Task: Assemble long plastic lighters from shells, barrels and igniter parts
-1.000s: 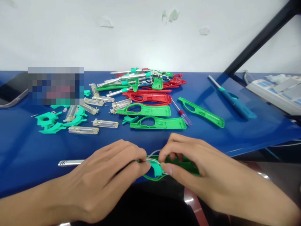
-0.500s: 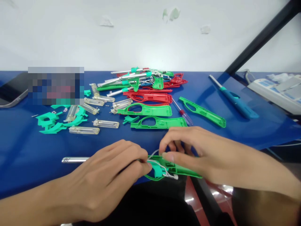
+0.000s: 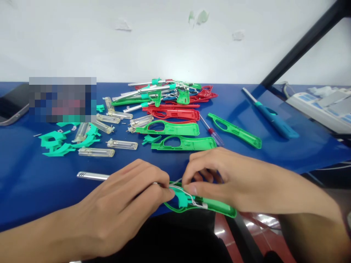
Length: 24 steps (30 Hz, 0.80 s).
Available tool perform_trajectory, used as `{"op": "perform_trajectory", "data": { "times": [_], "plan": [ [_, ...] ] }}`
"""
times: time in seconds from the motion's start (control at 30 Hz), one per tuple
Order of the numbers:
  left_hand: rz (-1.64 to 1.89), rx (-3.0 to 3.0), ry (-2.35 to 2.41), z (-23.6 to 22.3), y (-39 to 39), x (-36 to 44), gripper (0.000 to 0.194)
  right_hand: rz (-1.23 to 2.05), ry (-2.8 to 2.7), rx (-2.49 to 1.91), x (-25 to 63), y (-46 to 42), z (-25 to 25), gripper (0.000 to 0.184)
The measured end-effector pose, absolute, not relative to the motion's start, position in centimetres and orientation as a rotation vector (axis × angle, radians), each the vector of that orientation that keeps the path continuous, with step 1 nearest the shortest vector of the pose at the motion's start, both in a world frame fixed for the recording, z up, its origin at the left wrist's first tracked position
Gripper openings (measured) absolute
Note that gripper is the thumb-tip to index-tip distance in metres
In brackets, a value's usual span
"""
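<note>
Blue bench (image 3: 33, 182) under a white wall: at its near edge the green shell (image 3: 219, 206) lies left to right between both hands. Left hand (image 3: 120, 208) pinches its metal tube (image 3: 91, 176) end; right hand (image 3: 219, 177) pinches the white wire (image 3: 189, 195) at the trigger (image 3: 182, 199).

Hands (image 3: 175, 190) on green lighter shell (image 3: 216, 206)

Green lighter shell (image 3: 216, 206), wired, flat
</note>
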<state>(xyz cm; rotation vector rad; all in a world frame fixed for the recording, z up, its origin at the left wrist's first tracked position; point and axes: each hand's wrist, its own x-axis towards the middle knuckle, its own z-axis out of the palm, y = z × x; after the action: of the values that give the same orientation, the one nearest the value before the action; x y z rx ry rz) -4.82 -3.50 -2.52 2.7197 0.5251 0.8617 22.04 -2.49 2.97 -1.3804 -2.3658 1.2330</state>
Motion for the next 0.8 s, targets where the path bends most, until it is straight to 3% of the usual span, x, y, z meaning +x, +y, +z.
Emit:
{"op": "perform_trajectory", "data": {
  "times": [0.2, 0.53, 0.8],
  "plan": [
    [0.846, 2.737, 0.559, -2.5, -3.5, -4.9, 0.019, 1.205, -2.324, -1.372, 22.0, -2.7, 2.4, 0.014],
    [0.846, 2.722, 0.624, -2.1, -3.2, -4.5, 0.018, 0.816, -2.337, -1.410, 21.8, -4.9, 2.1, 0.017],
    [0.858, 2.749, 0.619, -1.8, -3.0, -4.3, 0.021, 0.714, -2.273, -1.482, 21.2, -6.7, 1.9, 0.016]
  ]
}}
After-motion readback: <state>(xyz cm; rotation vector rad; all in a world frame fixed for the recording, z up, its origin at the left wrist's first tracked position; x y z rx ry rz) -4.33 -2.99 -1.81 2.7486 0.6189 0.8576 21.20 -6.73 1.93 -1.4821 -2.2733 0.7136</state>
